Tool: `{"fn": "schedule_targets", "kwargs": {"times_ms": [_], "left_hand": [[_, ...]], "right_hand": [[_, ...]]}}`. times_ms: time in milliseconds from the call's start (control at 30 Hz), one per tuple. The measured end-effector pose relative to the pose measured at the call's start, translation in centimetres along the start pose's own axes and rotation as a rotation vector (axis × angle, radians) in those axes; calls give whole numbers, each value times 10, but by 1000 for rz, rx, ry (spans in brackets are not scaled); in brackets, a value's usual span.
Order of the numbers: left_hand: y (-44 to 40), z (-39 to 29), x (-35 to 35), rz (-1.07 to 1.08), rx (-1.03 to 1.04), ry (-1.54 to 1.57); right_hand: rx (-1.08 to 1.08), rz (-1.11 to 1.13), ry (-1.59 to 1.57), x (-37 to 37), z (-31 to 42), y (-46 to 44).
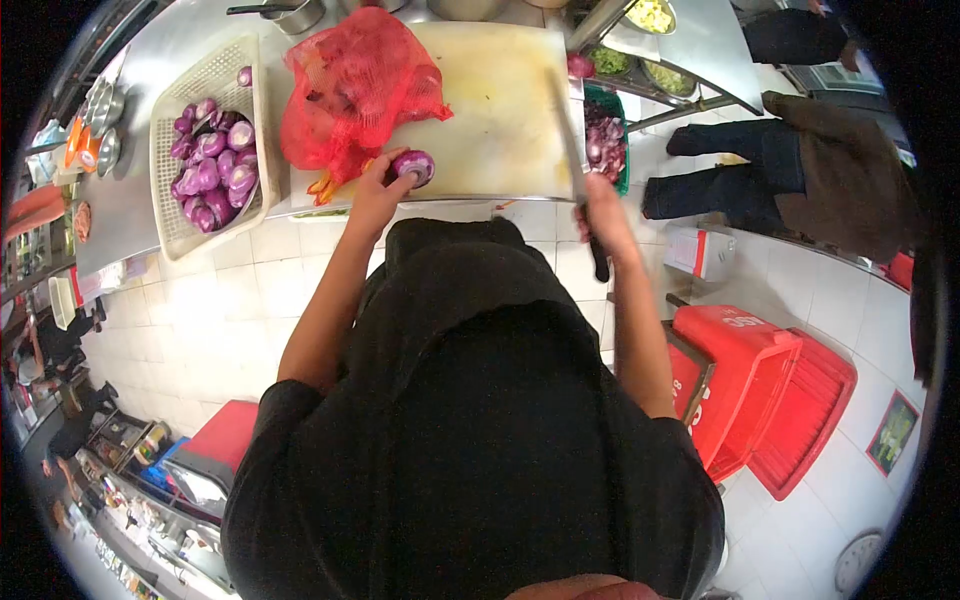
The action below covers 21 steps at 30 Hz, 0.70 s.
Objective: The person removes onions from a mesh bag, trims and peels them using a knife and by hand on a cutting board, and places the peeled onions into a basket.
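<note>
My left hand (382, 190) holds a purple onion (412, 168) at the front left edge of the white cutting board (490, 110). In my right hand (606, 222) is the black handle of a long knife (568, 130); its blurred blade points away from me, along the board's right side. A red mesh bag (350, 90) lies on the board's left part, just beyond my left hand. To the left, a white plastic basket (163, 200) holds several purple onions (215, 170).
A green crate (625, 172) with cut purple pieces stands right of the board. Metal pots (295, 14) are at the back. Containers of chopped food (650, 16) sit at upper right. Another person (830, 180) stands at the right. A red bin (735, 370) is at lower right.
</note>
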<state>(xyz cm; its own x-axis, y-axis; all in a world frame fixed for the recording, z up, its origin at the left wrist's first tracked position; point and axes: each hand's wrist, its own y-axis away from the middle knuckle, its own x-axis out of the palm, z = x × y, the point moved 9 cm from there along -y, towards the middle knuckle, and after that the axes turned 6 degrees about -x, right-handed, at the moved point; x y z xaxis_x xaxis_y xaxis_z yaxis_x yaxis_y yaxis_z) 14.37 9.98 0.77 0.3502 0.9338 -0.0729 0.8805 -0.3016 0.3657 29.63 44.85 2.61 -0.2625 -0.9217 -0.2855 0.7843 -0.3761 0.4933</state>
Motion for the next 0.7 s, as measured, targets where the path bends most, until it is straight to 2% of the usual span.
{"fn": "schedule_targets", "kwargs": {"times_ms": [100, 200, 333, 400, 500, 600, 667, 700], "left_hand": [[8, -9, -8, -23, 62, -75], [15, -10, -14, 3, 0, 13], [28, -21, -31, -1, 72, -44], [30, -18, -42, -5, 104, -12], [38, -20, -55, 14, 149, 83], [43, -13, -74, -11, 176, -10], [61, -41, -88, -114, 213, -189], [64, -39, -94, -119, 198, -145]], "right_hand": [[17, 162, 21, 62, 8, 21], [7, 249, -66, 98, 15, 19], [163, 68, -136, 50, 1, -7], [117, -40, -263, 8, -11, -27], [59, -152, -119, -23, -6, -22], [5, 0, -73, 35, 13, 0], [7, 104, -60, 87, 7, 9], [57, 127, -77, 108, 3, 13]]}}
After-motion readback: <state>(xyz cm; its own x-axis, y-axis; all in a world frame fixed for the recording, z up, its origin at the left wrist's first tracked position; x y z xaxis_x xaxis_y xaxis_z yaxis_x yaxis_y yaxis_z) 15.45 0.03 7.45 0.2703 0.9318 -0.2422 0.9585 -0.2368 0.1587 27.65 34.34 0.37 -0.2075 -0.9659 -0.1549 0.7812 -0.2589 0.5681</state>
